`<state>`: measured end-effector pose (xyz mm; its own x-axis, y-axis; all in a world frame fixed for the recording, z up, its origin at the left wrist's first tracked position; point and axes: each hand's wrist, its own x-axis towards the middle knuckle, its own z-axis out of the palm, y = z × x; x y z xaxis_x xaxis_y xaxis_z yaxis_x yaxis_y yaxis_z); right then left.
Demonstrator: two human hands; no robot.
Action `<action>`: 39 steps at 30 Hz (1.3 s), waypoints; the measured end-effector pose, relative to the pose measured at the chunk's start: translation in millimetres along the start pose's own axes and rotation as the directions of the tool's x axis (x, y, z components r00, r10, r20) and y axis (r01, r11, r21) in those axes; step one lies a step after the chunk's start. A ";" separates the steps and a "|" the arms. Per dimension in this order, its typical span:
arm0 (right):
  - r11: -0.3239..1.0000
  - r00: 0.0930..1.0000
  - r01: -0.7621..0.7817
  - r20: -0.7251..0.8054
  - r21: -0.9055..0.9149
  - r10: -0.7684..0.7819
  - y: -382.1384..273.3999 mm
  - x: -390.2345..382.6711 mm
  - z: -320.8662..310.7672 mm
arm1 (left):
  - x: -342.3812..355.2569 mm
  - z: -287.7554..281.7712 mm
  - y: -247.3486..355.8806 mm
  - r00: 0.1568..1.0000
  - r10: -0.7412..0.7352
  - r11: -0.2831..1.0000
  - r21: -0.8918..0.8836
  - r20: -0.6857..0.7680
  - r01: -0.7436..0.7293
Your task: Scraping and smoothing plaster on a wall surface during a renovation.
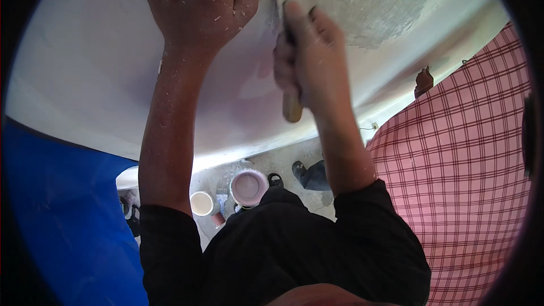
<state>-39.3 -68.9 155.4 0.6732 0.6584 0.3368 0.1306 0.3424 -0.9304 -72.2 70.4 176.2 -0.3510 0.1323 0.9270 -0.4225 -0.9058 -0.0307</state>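
Observation:
My right hand [317, 51], slightly blurred, is closed round the wooden handle of a scraper [292, 107]. Its blade points up the picture and lies at the edge of a rough grey patch [374, 0] on a broad whitish surface [73, 73]. To the left, my left hand [198, 0] is over the same surface, back of the hand up and flecked with pale crumbs. Its thumb lies alongside, but the picture's top edge cuts off the fingertips, so whatever they touch or hold is hidden.
Below on the floor stand a pinkish bucket [249, 173] and a smaller pale container [202, 203], with a brush [221, 195] between them. Pink checked fabric [453, 192] fills the right side; another person's hand [424, 81] shows beyond it. Blue sheeting [68, 209] covers the left.

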 end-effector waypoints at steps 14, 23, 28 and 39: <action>0.998 0.998 0.034 -0.059 0.044 -0.032 -9.8 20.4 8.8 | 0.1 -8.2 -1.8 0.992 -0.065 0.994 0.095 0.111 0.054; 0.996 0.993 -0.085 0.085 0.040 0.081 7.7 20.7 8.3 | -8.9 -2.5 -32.8 0.993 0.077 0.997 0.021 -0.085 -0.075; 0.997 0.998 -0.067 -0.002 0.044 0.067 7.7 23.4 22.2 | -12.1 -14.1 -31.2 0.999 -0.030 0.998 -0.065 -0.024 0.028; 0.989 0.984 -0.151 0.099 -0.004 0.150 8.2 9.4 33.5 | -9.1 -26.6 -40.6 0.999 -0.016 0.993 -0.114 -0.047 0.011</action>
<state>-56.3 -37.5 155.8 0.6097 0.7655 0.2055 0.0306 0.2364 -0.9712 -74.1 116.8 159.1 -0.3826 0.1655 0.9090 -0.5185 -0.8528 -0.0630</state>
